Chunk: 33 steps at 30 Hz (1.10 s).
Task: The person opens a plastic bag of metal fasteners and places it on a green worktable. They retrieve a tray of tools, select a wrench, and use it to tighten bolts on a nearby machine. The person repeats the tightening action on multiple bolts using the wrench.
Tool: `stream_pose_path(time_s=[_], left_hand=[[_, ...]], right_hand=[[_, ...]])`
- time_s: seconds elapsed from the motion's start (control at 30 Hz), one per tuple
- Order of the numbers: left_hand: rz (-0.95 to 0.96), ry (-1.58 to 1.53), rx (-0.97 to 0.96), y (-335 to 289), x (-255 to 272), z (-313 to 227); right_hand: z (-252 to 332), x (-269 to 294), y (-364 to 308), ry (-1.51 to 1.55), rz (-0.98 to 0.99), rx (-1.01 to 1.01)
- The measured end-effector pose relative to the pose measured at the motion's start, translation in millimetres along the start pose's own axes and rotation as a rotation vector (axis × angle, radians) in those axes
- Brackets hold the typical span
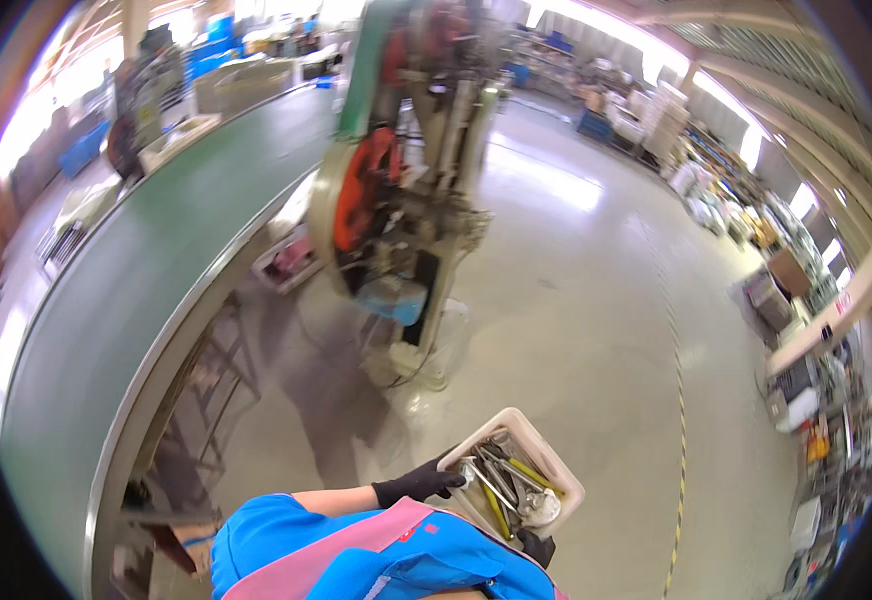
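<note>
Long green-topped table (186,230) sweeping left, machine (361,195) beside it, and here's the pale bin (541,448) out front, tools (504,482) heaped inside! Left hand (418,484) curls onto its left edge; right hand (537,548) meets its near corner, grip unreadable.

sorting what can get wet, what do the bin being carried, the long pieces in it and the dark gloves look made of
Bin: probably plastic, pale and smooth with a moulded-looking rim.
Long pieces: the grey ones likely metal, from their shine; the yellow ones could be painted metal or plastic.
Dark gloves: matte, perhaps fabric; too small to see any weave.
</note>
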State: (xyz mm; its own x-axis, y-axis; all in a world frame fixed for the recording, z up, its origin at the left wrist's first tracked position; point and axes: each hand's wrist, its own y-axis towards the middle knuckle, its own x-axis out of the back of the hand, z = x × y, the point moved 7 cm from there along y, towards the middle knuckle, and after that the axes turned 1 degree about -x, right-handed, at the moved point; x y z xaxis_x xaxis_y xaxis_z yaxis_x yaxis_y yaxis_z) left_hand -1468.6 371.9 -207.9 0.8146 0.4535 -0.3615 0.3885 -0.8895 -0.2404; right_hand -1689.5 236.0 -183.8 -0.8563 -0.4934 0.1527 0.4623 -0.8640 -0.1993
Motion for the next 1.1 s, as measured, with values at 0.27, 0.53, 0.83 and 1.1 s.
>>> stream_pose_path(time_s=[0.27, 0.53, 0.83, 1.1], left_hand=[[0.032, 0.103, 0.108, 173, -10, -42], [-0.214, -0.126, 0.013, 280, 32, -103], [-0.275, -0.103, 0.079, 446, 94, -173], [-0.232, -0.005, 0.017, 570, 112, -247]], right_hand=[[5, 22, 149, 0.022, -0.215, -0.202], [98, -28, 330, -0.004, 0.108, -0.039], [149, -92, 506, -0.048, 0.102, -0.073], [187, -115, 641, -0.136, 0.044, -0.108]])
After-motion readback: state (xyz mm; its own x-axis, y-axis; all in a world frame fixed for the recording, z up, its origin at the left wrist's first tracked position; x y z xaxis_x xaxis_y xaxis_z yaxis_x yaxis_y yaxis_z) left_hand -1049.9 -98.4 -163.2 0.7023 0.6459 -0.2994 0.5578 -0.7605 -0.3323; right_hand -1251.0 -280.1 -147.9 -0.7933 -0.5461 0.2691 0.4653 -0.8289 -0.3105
